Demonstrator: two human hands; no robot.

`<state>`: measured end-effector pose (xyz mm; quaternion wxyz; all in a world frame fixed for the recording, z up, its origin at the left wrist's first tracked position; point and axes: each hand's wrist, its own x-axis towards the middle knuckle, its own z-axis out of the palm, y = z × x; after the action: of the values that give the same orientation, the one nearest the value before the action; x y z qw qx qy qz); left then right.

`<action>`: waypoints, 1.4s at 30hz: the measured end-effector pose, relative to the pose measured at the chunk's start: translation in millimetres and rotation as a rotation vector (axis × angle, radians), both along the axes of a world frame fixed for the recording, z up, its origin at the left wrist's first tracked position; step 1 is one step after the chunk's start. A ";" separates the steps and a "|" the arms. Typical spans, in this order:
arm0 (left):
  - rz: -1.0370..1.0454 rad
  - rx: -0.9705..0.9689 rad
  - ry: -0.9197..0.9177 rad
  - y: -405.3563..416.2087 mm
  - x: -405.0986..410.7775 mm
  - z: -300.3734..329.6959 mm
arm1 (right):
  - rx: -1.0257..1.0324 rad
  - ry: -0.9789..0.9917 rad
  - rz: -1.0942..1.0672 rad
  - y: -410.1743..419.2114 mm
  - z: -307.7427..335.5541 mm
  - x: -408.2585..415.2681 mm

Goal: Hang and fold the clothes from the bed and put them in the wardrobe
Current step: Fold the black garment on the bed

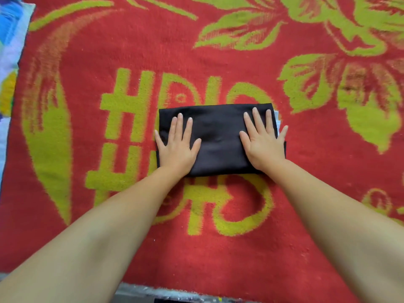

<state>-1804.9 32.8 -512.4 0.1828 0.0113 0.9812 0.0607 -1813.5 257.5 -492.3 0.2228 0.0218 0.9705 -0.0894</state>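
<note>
Two flat hands press a folded black garment on a red blanket.

The blanket [218, 51], red with yellow-green flowers, covers the bed. The garment [218, 138] lies folded beneath both grips, with a white edge [277, 119] just beyond the right hand [261, 145]. Left hand [177, 147] and right lie open, fingers straight.

One head-worn wide-angle view looks steeply down from above and behind the person's outstretched forearms, facing forward over a red blanket [306, 171] that fills nearly the whole picture. The near edge lies at the bottom, the far part at the top; straight lines bow toward the margins.
</note>
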 end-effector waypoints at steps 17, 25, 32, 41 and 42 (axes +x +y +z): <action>-0.358 -0.132 -0.041 15.0 40.4 13.1 | 0.163 0.099 0.375 -10.7 8.3 39.5; -0.343 -0.042 -0.156 -4.3 -13.5 32.9 | 0.251 -0.009 0.382 -18.6 27.4 7.5; -0.349 -0.037 -0.086 -9.2 -57.9 127.8 | 0.326 0.068 0.375 -22.1 124.3 -36.7; -0.389 -0.049 0.128 -4.8 -75.2 331.1 | 0.371 0.248 0.260 -20.6 327.6 -38.6; -0.399 -0.050 0.156 -4.2 -73.2 349.9 | 0.378 0.265 0.248 -19.8 345.7 -35.2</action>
<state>-1878.1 28.6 -162.5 0.1150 0.2056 0.9719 -0.0024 -1848.7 237.7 -146.5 0.0951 -0.0682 0.9859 0.1193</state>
